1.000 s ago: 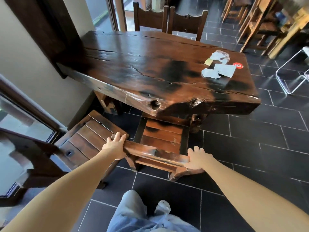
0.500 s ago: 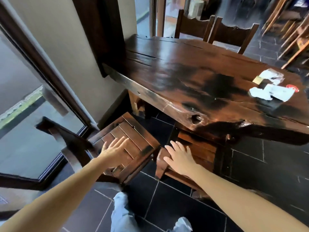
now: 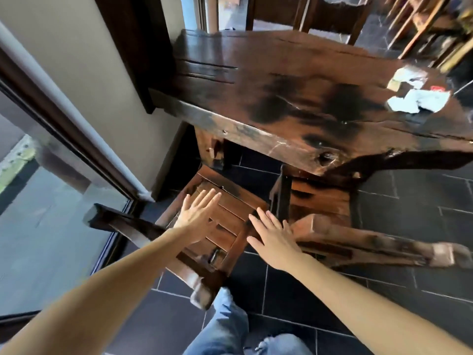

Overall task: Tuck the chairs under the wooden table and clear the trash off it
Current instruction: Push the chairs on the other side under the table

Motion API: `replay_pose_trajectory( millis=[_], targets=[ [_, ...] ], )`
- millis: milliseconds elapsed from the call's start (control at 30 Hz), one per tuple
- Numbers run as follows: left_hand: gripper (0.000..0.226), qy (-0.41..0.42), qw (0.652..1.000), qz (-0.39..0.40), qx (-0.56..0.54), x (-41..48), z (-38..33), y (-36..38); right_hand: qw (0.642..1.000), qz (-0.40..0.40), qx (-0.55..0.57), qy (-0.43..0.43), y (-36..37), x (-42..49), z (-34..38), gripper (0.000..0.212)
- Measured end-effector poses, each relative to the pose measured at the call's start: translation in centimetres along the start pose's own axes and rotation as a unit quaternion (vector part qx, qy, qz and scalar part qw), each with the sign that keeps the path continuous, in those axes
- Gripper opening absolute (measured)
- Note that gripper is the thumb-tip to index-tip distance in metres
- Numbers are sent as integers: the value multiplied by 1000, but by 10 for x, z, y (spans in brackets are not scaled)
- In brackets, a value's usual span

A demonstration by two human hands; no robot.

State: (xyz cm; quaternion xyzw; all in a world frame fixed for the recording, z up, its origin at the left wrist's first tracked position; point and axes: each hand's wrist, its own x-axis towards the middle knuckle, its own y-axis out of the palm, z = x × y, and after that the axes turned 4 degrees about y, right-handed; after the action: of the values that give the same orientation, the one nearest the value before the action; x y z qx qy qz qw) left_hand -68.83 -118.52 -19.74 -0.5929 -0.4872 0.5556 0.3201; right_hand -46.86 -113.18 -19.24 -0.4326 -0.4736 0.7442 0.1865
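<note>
Nearest us, our left hand (image 3: 197, 216) lies open, fingers spread, over the slatted seat of the left chair (image 3: 225, 216), which stands out from the table by the window (image 3: 51, 226), while our right hand (image 3: 273, 239) is open too, beside that seat's edge and gripping nothing. Just right, the second chair (image 3: 322, 201) has its seat partly under the table (image 3: 294, 98). Farther off, the trash (image 3: 414, 98), pale crumpled papers, lies near the table's far right edge, and two chair backs (image 3: 330, 14) rise beyond.
</note>
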Motion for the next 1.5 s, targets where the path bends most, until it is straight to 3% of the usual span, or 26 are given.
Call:
replay_pose_trajectory(
  millis=[333, 500, 733, 833, 1000, 1100, 1200, 1367, 1500],
  targets=[
    [69, 94, 995, 11, 30, -18, 8, 7, 996, -75, 26, 39, -6, -46, 64, 60],
    [69, 124, 992, -11, 36, -57, 38, 16, 993, -33, 72, 83, 23, -84, 95, 59],
    [67, 120, 991, -1, 53, -95, 92, 17, 973, 48, 214, 66, 72, -112, 160, 57],
    [63, 92, 994, 3, 67, -95, 120, 8, 972, -2, 212, 103, 79, -105, 167, 58],
    [57, 5, 995, 14, 99, -77, 198, 0, 953, -10, 227, 201, 97, -60, 187, 57],
    [55, -20, 994, 23, 106, -75, 240, -1, 944, -132, 147, 263, 112, -43, 199, 39],
    [45, 6, 997, 0, 72, -68, 264, 10, 928, -220, 120, 276, 116, -34, 201, 23],
    [13, 101, 985, -121, 65, -59, 284, 26, 932, -258, 96, 236, 121, -29, 192, 28],
    [32, 154, 975, -143, 69, -30, 288, 22, 932, -260, 86, 239, 107, -13, 178, 29]
  ],
)
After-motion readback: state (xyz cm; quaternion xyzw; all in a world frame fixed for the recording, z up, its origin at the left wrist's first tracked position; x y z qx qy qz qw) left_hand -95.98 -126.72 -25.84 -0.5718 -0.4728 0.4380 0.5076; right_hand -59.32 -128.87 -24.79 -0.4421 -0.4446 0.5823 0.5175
